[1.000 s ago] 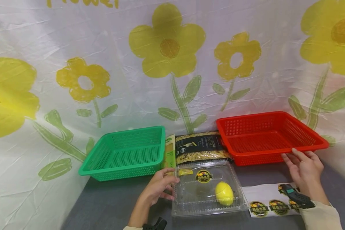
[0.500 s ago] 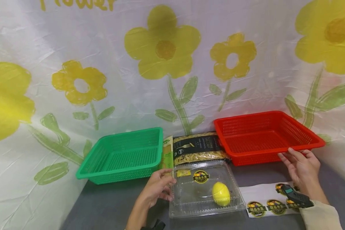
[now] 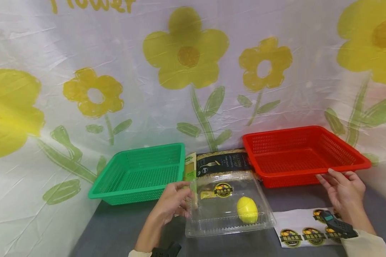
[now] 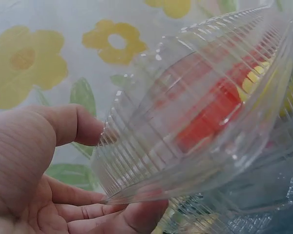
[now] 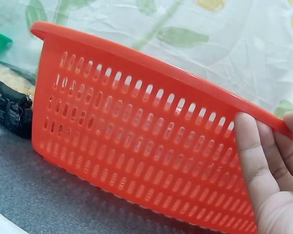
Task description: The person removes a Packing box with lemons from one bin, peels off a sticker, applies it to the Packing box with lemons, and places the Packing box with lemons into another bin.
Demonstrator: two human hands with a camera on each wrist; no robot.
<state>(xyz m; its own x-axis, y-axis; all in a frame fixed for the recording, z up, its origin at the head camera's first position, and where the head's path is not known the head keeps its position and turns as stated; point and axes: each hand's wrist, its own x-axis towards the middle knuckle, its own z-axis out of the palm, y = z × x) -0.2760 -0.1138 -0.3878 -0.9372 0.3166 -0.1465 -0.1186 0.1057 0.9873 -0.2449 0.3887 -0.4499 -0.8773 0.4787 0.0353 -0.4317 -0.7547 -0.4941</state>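
My left hand (image 3: 175,200) pinches the left edge of a clear plastic clamshell box (image 3: 225,223), thumb on its ribbed wall and fingers beneath in the left wrist view. The box sits slightly raised and tilted. Through its plastic show a yellow, lemon-shaped fruit (image 3: 247,210) and a small yellow packet (image 3: 207,195); a round black-and-gold sticker (image 3: 223,190) is on the box. On the right, my right hand (image 3: 344,189) holds the front rim of a red perforated basket (image 5: 136,122), fingers against its wall and thumb at the rim.
A green basket (image 3: 138,175) stands at the back left. Between the baskets lie a black pasta bag (image 3: 225,163) and a green-and-tan packet (image 3: 189,167). A white sticker sheet (image 3: 286,217) lies right of the box. A flower-printed curtain (image 3: 148,114) hangs behind.
My left hand has shifted slightly up and left, and the near left part of the clear box has risen with it. The right hand stays at the red basket's rim.
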